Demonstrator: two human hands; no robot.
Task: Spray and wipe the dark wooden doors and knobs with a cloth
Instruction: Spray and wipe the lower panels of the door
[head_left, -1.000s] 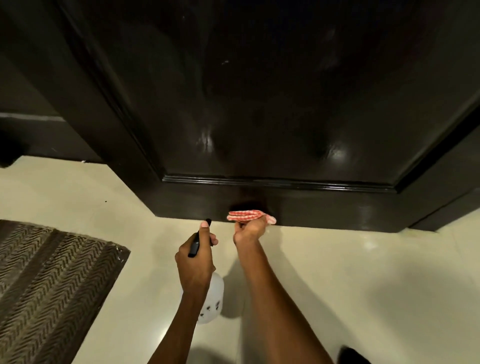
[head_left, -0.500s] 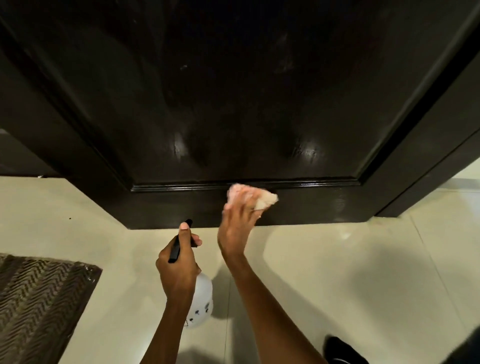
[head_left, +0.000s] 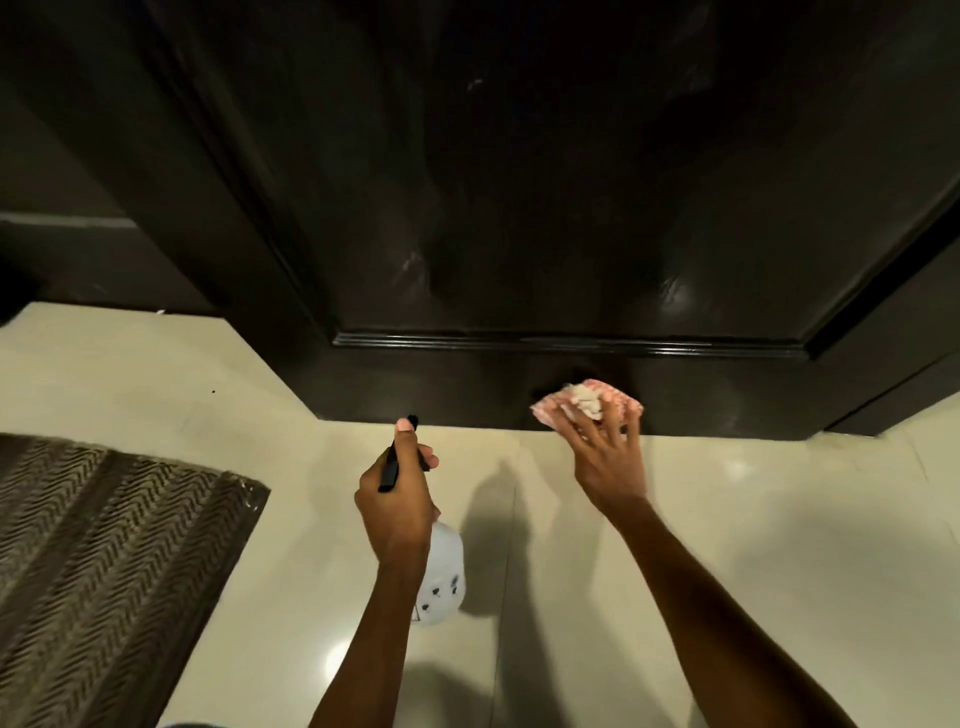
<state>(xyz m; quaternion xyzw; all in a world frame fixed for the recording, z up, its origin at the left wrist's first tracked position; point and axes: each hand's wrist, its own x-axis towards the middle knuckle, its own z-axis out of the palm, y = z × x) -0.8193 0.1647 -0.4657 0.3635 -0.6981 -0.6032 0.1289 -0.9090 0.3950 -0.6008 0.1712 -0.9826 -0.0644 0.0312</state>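
Pale tiled floor (head_left: 727, 545); dark door (head_left: 519, 208) at twelve o'clock. Right hand (head_left: 608, 462), fingers spread, presses cloth (head_left: 582, 408) on its base. Left hand (head_left: 397, 499) grips spray bottle (head_left: 441, 582); its markings are unreadable.

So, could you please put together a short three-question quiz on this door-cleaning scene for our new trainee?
1. True or false: the left hand grips the spray bottle.
2. Where is the cloth pressed? A) on the mat B) on the bottom rail of the door C) on the floor
3. Fill in: the cloth is under the fingers of the ____ hand.

Key: 1 true; 2 B; 3 right.
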